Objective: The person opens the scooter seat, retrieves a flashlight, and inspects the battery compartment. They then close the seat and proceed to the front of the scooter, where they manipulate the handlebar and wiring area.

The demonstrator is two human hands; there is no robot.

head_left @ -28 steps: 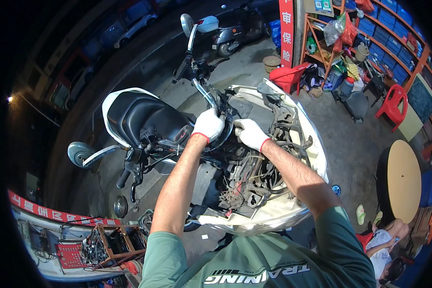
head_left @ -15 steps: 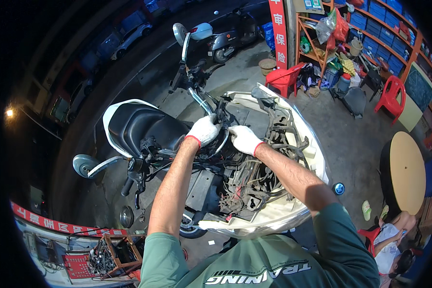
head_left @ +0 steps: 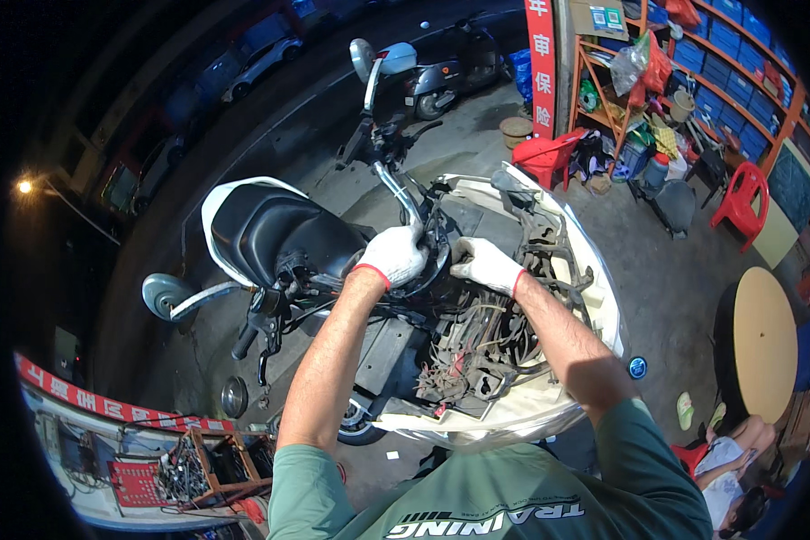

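Both my hands wear white knit gloves with red cuffs. My left hand (head_left: pixel 394 256) is closed at the steering column (head_left: pixel 398 193) of a partly stripped scooter, where dark cables gather; what its fingers grip is hidden. Just to the right, my right hand (head_left: pixel 489 266) is curled with thumb and fingers pinched together, beside a dark looped cable (head_left: pixel 438 256). Anything in that pinch is too small to make out. Beneath the right forearm lies an exposed wiring harness (head_left: pixel 477 337) inside the cream front body panel (head_left: pixel 603 315).
The scooter's black seat (head_left: pixel 274 229) and two round mirrors, one the near mirror (head_left: pixel 166 295), stick out leftward. Red plastic chairs (head_left: pixel 741 205), crowded shelves (head_left: pixel 720 63) and a round tabletop (head_left: pixel 765 337) stand right. A seated person (head_left: pixel 733 459) is at lower right. A tool bench (head_left: pixel 202 468) stands lower left.
The whole view has shifted slightly, with the scene moving right. My right hand has drawn a little farther from my left, which stays by the steering column.
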